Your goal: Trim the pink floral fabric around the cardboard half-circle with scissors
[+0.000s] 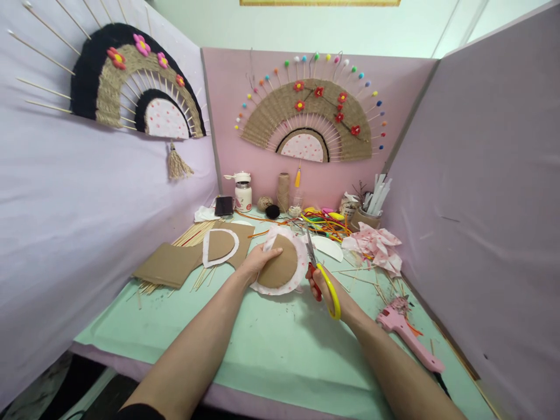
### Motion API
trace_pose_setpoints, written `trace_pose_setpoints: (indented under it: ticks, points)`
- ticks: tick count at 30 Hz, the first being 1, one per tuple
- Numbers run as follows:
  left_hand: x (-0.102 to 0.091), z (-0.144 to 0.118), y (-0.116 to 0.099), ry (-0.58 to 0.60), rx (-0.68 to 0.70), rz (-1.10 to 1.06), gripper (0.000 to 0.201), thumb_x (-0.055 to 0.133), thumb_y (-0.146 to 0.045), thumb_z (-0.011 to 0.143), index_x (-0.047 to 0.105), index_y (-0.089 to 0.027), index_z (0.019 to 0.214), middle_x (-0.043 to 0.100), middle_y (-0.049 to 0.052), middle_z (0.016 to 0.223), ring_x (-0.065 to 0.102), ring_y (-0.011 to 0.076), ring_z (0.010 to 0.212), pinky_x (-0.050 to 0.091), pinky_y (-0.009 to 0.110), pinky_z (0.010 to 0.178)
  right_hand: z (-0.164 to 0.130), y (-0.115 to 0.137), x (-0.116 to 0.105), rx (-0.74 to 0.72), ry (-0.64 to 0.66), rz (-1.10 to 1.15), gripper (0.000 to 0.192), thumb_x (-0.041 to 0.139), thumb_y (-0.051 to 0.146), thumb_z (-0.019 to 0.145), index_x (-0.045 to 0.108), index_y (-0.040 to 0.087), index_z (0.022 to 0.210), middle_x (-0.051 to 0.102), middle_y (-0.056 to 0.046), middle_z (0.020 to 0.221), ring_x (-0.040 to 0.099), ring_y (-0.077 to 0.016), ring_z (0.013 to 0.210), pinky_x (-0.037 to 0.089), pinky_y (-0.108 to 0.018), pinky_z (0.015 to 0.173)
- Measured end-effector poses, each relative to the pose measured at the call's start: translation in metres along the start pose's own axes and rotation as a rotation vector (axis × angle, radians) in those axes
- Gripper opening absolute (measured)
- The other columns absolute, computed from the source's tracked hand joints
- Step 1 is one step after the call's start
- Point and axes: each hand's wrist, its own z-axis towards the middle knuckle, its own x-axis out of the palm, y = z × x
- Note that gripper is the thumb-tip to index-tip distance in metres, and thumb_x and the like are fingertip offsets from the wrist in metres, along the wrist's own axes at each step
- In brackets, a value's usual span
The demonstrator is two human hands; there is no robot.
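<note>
Rounded brown cardboard piece (282, 265) bordered by pink-dotted white fabric (301, 262): centre, over mint-green surface (262, 338); clamped by left hand (258, 261), thumb on top, apparently steadying it, right edge free. Yellow-and-red-handled metal scissors (313, 256): right hand (326, 287) wrapped around handles, blades pointing far.

One head-worn camera looks forward and down from above the near side of the table (271, 344), its wide view reaching up to the wall (332, 29). The left hand (259, 260) and right hand (324, 287) sit close, below mid-view. The back panel (227, 76) faces it nearly square-on, farther off; the left panel (65, 233) and right panel (472, 157) slant away.
</note>
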Motion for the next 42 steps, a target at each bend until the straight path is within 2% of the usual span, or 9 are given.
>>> trace_pose_setpoints:
  ticks: [7,15,24,42]
  points:
    - [0.001,-0.001,-0.001,-0.002,-0.003,-0.019,0.052,0.08,-0.043,0.058,0.067,-0.014,0.099,0.073,0.01,0.09,0.067,0.0228,0.079,0.05,0.033,0.073,0.0,0.003,0.0,0.008,-0.009,0.001,0.051,0.031,0.068,0.086,0.046,0.02,0.078,0.043,0.003,0.059,0.04,-0.0105,0.047,0.037,-0.024,0.045]
    - [0.002,-0.002,-0.001,-0.022,0.0,-0.008,0.05,0.08,-0.043,0.057,0.067,-0.015,0.097,0.073,0.009,0.092,0.067,0.023,0.08,0.05,0.032,0.072,-0.001,0.02,0.004,0.12,-0.038,0.076,0.057,0.03,0.076,0.081,0.043,0.021,0.074,0.038,0.007,0.049,0.035,-0.0078,0.035,0.032,-0.023,0.036]
    - [-0.001,0.0,0.002,0.022,-0.014,-0.027,0.05,0.079,-0.045,0.058,0.066,-0.016,0.097,0.073,0.009,0.087,0.066,0.023,0.078,0.05,0.032,0.071,-0.004,0.03,0.004,0.161,-0.034,0.042,0.058,0.029,0.078,0.079,0.043,0.022,0.069,0.036,0.008,0.036,0.034,-0.009,0.026,0.029,-0.021,0.029]
    - [-0.002,0.001,0.005,-0.007,-0.029,-0.026,0.051,0.08,-0.044,0.058,0.065,-0.014,0.097,0.072,0.01,0.085,0.067,0.0233,0.077,0.05,0.033,0.07,-0.004,0.036,0.006,0.213,-0.029,0.078,0.054,0.034,0.074,0.079,0.04,0.023,0.065,0.037,0.007,0.033,0.032,-0.0089,0.024,0.028,-0.021,0.025]
